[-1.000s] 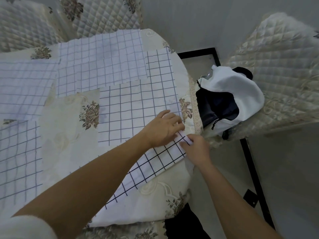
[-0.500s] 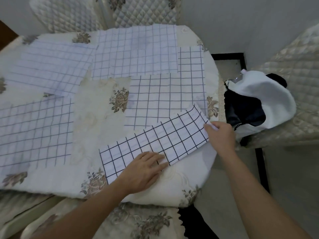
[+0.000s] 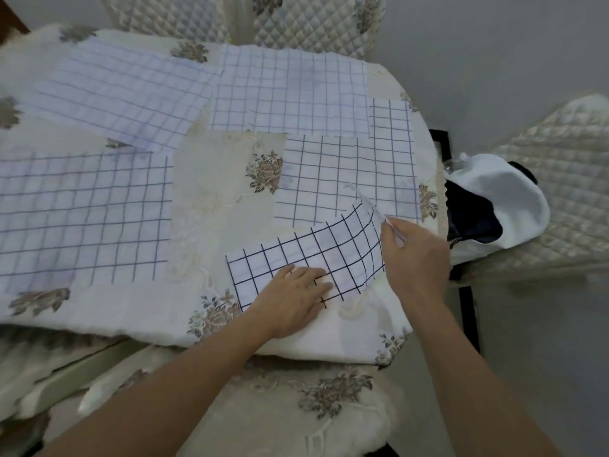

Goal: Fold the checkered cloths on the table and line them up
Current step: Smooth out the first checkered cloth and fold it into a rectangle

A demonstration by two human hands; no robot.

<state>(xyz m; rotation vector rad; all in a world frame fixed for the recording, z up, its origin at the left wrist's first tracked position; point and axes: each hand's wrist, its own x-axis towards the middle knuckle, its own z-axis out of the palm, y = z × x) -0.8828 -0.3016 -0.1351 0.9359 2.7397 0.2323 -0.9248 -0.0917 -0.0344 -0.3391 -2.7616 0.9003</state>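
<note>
1 dark-lined checkered cloth is found in hand near the front right edge of the table. It lies as a long strip, apparently already folded once. Its left part is pressed flat under the left hand, whose fingers are extended and held close together on the fabric. Its right end is raised off the table, pinched between the fingertips of the right hand; the lifted corner curls upward over the neighbouring cloth.

A second fold is judged to be in progress, with the right end likely to be carried over toward the left hand.

4 further checkered cloths are observed lying open and flat: 1 at the right, 1 at the rear centre, 1 at the rear left and 1 at the left. Some of these overlap at their edges. No fold is visible in any of them.

No finished fold and no line-up are recorded. The task is assessed as at an early stage: 1 cloth part-folded, 4 left, and the lining up outstanding.
</note>
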